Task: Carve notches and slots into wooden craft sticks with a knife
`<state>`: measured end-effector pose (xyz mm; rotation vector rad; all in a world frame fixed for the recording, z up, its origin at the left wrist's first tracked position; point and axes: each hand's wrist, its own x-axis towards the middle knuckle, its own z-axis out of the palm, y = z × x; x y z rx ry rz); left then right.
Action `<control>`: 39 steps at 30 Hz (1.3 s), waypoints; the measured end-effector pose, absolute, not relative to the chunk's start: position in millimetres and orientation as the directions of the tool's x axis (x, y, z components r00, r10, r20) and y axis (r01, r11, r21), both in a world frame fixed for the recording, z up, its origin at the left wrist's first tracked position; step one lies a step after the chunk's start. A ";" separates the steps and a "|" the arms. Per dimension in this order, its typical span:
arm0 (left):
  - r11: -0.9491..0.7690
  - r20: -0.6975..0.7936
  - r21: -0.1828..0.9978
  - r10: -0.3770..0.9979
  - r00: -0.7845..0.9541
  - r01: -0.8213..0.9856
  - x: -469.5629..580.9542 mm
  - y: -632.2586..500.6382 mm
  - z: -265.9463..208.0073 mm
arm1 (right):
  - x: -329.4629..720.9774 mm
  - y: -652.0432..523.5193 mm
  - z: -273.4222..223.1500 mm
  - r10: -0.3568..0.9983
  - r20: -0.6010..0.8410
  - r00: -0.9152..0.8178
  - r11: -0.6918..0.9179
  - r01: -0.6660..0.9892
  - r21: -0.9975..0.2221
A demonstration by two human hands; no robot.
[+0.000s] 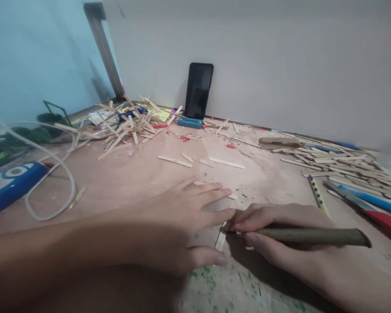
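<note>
My left hand [189, 208] lies spread over the table, palm down, its thumb and index finger at the two ends of a short wooden craft stick [220, 241]. Another craft stick [232, 196] pokes out from under its other fingers. In my right hand [280, 226] is a pen-like tool with a dark olive handle [313, 236], held in a closed writing grip and lying nearly level. Its tip meets the craft stick between my left thumb and index finger. Whether that tip is a blade or a nib I cannot make out.
Loose craft sticks [226, 163] lie beyond my hands, with heaps at back left [130, 130] and right [352, 165]. A phone [199, 90] leans on the wall in a blue stand [190, 123]. Red-handled scissors [381, 221] lie at right; a white cable [72, 182] loops at left.
</note>
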<state>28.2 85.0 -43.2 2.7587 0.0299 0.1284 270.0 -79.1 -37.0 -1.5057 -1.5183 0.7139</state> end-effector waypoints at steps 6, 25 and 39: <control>-0.887 -0.088 0.443 0.104 0.991 0.132 33.6 85.3 -29.8 | 259.5 -85.6 -36.1 0.991 0.061 0.116 0.013 0.374 -0.927; -0.867 -0.059 0.474 0.139 0.989 0.150 34.6 87.4 -29.5 | 279.6 -85.8 -27.1 0.992 -0.013 0.126 -0.066 0.429 -0.901; -0.885 -0.002 0.457 0.094 0.996 0.085 34.1 89.9 -35.0 | 281.4 -93.5 -30.5 0.989 0.053 0.138 -0.033 0.558 -0.829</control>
